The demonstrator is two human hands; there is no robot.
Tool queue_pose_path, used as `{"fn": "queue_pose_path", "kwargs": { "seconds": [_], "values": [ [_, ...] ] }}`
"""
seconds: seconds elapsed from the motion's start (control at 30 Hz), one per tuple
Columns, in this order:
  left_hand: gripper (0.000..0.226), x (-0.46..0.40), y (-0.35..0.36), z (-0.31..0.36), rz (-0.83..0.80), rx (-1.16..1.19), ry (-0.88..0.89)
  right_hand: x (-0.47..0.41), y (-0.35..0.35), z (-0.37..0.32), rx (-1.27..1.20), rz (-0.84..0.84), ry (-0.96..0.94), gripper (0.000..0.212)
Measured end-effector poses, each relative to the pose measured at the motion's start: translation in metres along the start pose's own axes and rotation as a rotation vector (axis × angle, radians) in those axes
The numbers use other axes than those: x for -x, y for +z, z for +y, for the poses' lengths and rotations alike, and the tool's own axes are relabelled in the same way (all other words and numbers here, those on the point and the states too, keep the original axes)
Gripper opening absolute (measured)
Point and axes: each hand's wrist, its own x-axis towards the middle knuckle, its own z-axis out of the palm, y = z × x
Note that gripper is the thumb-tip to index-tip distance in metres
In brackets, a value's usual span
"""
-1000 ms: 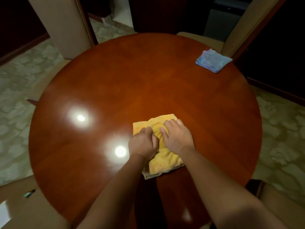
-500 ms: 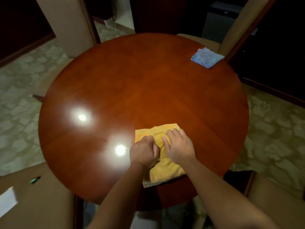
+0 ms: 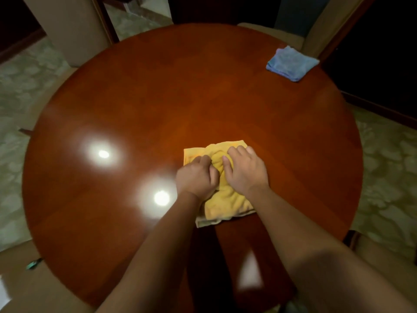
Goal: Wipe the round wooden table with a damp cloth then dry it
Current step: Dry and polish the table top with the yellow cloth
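I observe the yellow cloth [image 3: 222,199] lying bunched on the round wooden table [image 3: 158,98], toward the near side and slightly right of centre. Its middle is gathered into a raised fold between my two hands. The left hand [image 3: 195,178] sits on the cloth's left portion with fingers curled into the fabric, gripping it. The right hand [image 3: 246,171] sits just beside it on the right portion, fingers bent down onto the cloth and the thumb pressed into the fold, also gripping it. The two hands are almost touching across the fold. A pale edge of the cloth shows at its near left corner.

A folded blue cloth [image 3: 292,63] rests at the far right rim of the table, well apart from the yellow one. Two bright light reflections [image 3: 103,154] show on the polished surface to the left of my hands. Upholstered chairs [image 3: 291,35] stand around the table, on a pale patterned floor [image 3: 388,188].
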Motion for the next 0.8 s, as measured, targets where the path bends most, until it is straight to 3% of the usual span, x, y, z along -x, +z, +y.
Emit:
{"fn": "queue_pose_path", "kwargs": {
  "seconds": [0.23, 0.37, 0.53, 0.8],
  "values": [
    [0.051, -0.018, -0.001, -0.002, -0.104, -0.009, 0.005, -0.014, -0.006, -0.002, -0.008, -0.026, 0.046, 0.031],
    [0.04, -0.011, -0.008, 0.003, -0.149, -0.03, 0.02, 0.002, -0.014, -0.005, 0.01, -0.091, 0.109, 0.039],
    [0.043, 0.035, -0.012, 0.012, -0.105, -0.049, 0.073, 0.053, -0.019, -0.011, 0.0, -0.11, 0.137, 0.04],
    [0.048, 0.117, -0.031, 0.045, -0.272, -0.109, 0.094, 0.152, -0.033, -0.017, 0.03, -0.136, 0.192, 0.038]
  ]
}}
